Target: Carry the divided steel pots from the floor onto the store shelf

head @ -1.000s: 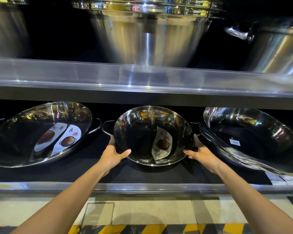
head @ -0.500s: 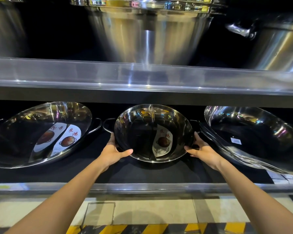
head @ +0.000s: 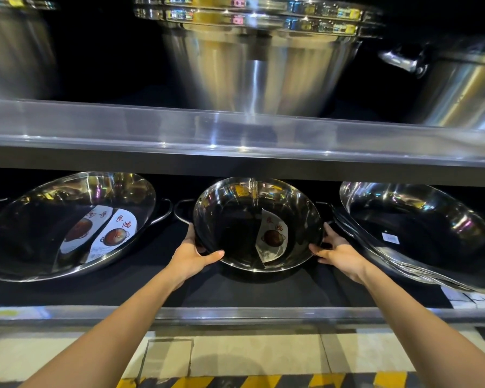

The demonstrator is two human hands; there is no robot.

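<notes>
On the lower shelf point(head: 235, 315), middle position, a divided steel pot point(head: 256, 224) stands tilted with its open face toward the camera, a paper label inside it. Left hand point(head: 192, 254) grips the pot's lower left rim, thumb over the edge. Right hand point(head: 340, 254) holds the lower right rim, fingers spread against it. A larger divided pot point(head: 67, 222) leans to the left, apart from the middle one. A stack of wide pans point(head: 420, 233) leans to the right, just beside it. Big steel basins point(head: 259, 65) sit on the upper shelf.
</notes>
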